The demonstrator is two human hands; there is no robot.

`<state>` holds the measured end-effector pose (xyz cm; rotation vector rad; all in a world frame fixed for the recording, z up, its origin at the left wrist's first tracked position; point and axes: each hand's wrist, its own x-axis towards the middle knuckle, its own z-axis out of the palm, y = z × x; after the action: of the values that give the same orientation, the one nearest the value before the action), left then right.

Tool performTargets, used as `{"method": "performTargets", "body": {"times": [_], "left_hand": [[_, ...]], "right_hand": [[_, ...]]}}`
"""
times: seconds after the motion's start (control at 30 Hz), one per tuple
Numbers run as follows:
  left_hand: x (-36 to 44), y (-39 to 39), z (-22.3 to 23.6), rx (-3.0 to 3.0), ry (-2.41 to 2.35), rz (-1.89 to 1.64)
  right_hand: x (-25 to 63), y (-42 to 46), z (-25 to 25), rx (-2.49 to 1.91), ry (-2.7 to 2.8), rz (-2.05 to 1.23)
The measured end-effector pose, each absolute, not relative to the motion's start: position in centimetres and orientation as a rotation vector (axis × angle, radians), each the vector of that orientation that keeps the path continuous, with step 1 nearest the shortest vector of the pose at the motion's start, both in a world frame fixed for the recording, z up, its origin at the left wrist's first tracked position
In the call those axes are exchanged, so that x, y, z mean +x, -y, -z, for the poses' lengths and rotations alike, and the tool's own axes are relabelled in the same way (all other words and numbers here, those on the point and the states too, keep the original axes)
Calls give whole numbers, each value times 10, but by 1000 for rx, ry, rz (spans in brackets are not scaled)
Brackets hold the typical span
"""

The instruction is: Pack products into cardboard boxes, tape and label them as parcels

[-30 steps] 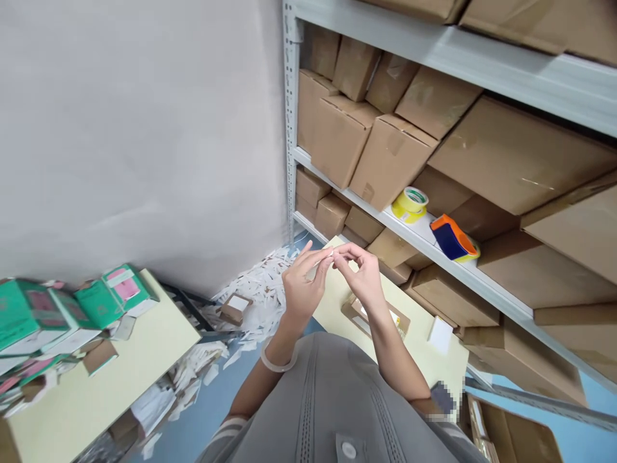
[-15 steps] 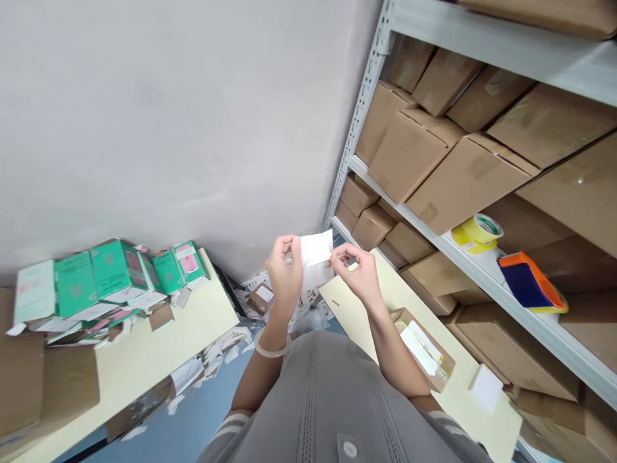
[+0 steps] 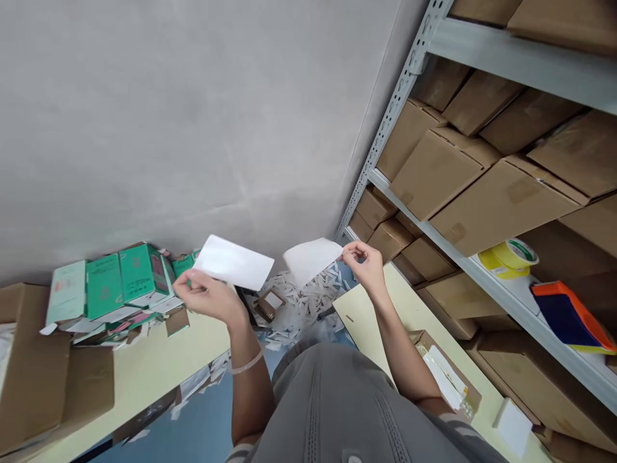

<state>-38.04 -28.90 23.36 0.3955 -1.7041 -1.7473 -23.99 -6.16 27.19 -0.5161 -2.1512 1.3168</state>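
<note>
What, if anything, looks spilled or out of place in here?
The white scraps strewn over the blue floor between the two tables look odd: they lie loose and scattered, with a small brown box among them. The white sheets held by the left hand and right hand seem fine.

Green box (image 3: pixel 181 265) partly hidden behind white sheet (image 3: pixel 234 262), carton (image 3: pixel 41 379) cropped left
</note>
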Motion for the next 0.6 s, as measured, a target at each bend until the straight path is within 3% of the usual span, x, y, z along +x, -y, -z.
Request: {"method": "performTargets", "body": {"times": [0.2,0.43,0.6], "left_hand": [[-389,292,-217,421,1750,1750],[-386,247,-207,305,1882,1848],[-375,199,-207,195,1995,2173]], "right_hand": [[-263,41,-251,-563,2288,-1024],[-259,33,-226,-506,2506,-1036],[-243,54,-227,-356,2613,-992]]}}
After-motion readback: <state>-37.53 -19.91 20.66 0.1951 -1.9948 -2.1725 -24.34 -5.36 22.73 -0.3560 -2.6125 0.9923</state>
